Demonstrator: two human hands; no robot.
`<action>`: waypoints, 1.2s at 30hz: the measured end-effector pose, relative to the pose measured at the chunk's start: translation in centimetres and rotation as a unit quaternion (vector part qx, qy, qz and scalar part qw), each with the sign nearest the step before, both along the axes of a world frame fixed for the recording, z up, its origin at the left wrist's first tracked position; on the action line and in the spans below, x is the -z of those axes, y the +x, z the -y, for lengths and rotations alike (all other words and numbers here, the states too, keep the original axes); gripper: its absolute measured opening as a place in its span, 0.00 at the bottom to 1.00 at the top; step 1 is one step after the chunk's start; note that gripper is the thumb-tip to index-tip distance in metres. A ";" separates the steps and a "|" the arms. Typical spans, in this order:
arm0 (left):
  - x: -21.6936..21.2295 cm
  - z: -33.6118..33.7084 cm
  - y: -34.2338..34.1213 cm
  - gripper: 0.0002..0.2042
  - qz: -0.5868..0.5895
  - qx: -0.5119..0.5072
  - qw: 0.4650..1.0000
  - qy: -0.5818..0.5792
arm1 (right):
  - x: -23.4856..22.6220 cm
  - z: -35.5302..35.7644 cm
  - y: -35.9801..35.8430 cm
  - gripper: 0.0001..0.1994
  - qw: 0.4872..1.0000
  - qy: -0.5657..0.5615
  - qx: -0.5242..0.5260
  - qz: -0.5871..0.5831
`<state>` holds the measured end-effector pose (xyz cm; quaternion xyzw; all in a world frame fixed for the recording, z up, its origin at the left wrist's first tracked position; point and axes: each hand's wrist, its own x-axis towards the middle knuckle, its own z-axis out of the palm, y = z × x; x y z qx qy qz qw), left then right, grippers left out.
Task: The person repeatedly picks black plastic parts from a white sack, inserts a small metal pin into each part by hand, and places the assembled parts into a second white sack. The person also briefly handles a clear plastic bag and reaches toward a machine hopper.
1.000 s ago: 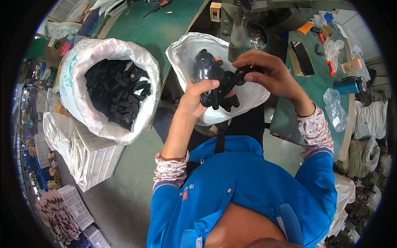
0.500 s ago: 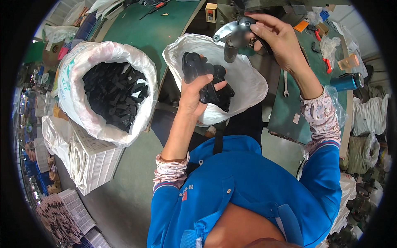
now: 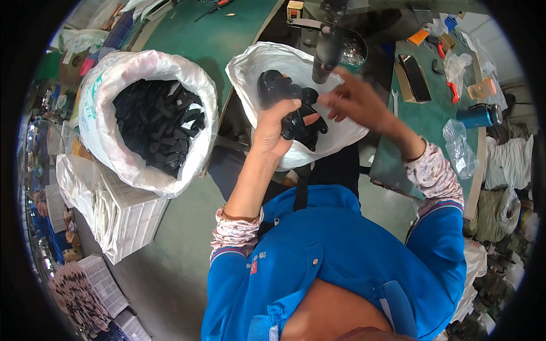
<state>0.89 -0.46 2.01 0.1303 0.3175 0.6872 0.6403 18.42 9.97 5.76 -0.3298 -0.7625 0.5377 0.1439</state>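
Note:
Several black plastic parts (image 3: 278, 91) with rounded ends are gripped in my left hand (image 3: 272, 133), its thumb pressed over them. They are held above an open white woven bag (image 3: 348, 133), in which more black parts (image 3: 308, 139) lie partly hidden under the hand. My right hand (image 3: 358, 102) hovers over the bag's right side, close to the held parts; motion blurs its fingers, and whether anything is in them I cannot make out. Just beyond it stands the dark cylindrical head (image 3: 327, 54) of a bench machine, with a metal lever (image 3: 305, 24) reaching left.
Left of me, a large white bag (image 3: 94, 122) full of black pieces (image 3: 153, 131) stands by a white crate (image 3: 136, 227). A bowl of small metal bits (image 3: 354, 52) sits behind the machine head. The right bench holds a wrench (image 3: 394, 102), a phone (image 3: 416, 77) and a blue thermos (image 3: 478, 115).
My right hand has left the machine's lever and come down and left toward the parts. The lever has swung up and away. My left hand keeps its hold, shifted slightly right.

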 end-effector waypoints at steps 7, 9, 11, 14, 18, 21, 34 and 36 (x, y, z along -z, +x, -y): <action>-0.7 0.3 1.0 0.29 -0.062 0.007 0.998 0.008 | 0.2 1.8 0.1 0.31 0.978 -0.195 -0.068 0.021; -0.4 0.2 0.6 0.29 -0.072 0.012 0.997 0.020 | 0.5 1.6 0.0 0.28 0.979 -0.185 -0.084 0.007; -0.3 0.3 0.5 0.28 -0.071 0.009 0.997 0.020 | 1.3 1.5 -0.4 0.25 0.985 -0.136 -0.105 -0.001; -0.6 0.7 0.4 0.27 -0.072 0.002 0.997 0.008 | 1.9 1.4 -0.5 0.21 0.988 -0.104 -0.110 -0.030; -0.7 0.9 0.5 0.23 -0.099 -0.006 0.995 0.025 | 3.0 2.2 -0.7 0.20 0.986 -0.135 -0.067 -0.077; -1.0 0.8 0.8 0.21 -0.097 -0.014 0.995 0.036 | 3.1 2.4 -0.5 0.16 0.990 -0.113 -0.031 -0.073; -0.2 0.5 1.2 0.37 -0.311 -0.024 0.950 0.032 | -0.3 2.4 0.8 0.14 0.973 0.095 0.099 -0.188; -0.7 0.5 1.9 0.38 -0.400 -0.042 0.916 0.011 | -2.1 3.0 0.6 0.15 0.978 0.093 0.064 -0.176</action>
